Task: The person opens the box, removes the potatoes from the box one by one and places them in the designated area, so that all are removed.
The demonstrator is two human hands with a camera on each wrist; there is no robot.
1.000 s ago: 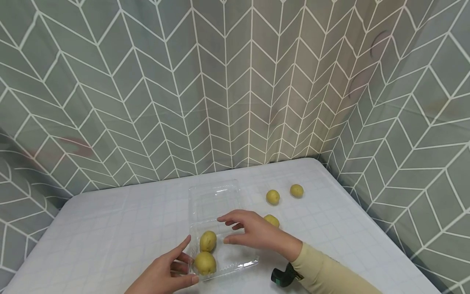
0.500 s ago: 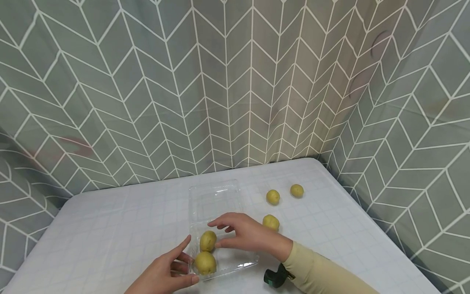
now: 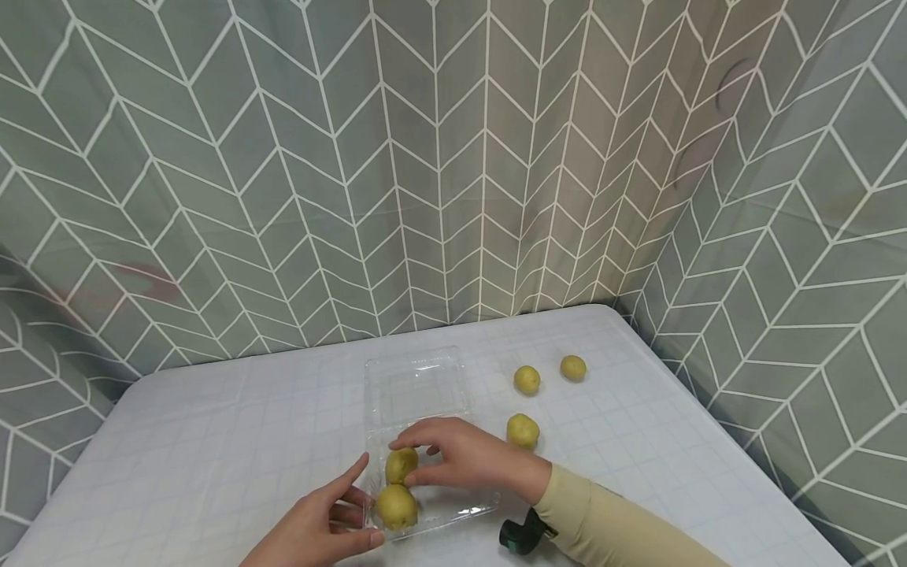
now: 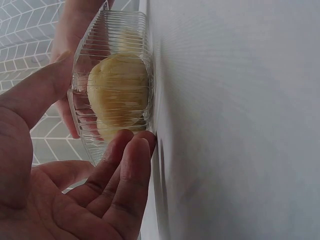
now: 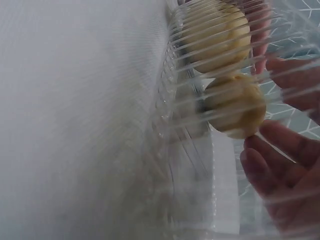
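Right hand [image 3: 453, 455] curled about a far potato-like piece [image 3: 401, 466] at the left of a clear container [image 3: 453, 508]: fingers over its far side, thumb at its near side, spread roughly to its width; firmness of hold not discernible. To the left of this grip, left hand [image 3: 319, 524], fingers extended and spread against the container's outer wall, with no piece held. Just on the near side of the grip, touching or nearly so, a near potato-like piece [image 3: 396, 508]; hence a likely fault, nudging it with the thumb and rolling both across the smooth base. Also possible: slipping of the far piece from an off-centre pinch, or sliding and tipping of the light container if steadied too lightly from the left. Beyond the grip, a clear lid [image 3: 414, 390], folded back. To the right, past the wrist, a loose piece [image 3: 523, 431]; farther off, a second piece [image 3: 527, 379] and a third piece [image 3: 573, 368]. Below the right sleeve [image 3: 609, 520], a dark wrist mount [image 3: 523, 535], close to the container's near right corner and conceivably apt to catch it. Chief obstacles: crowding at the thumb and ridged walls around the fingers.
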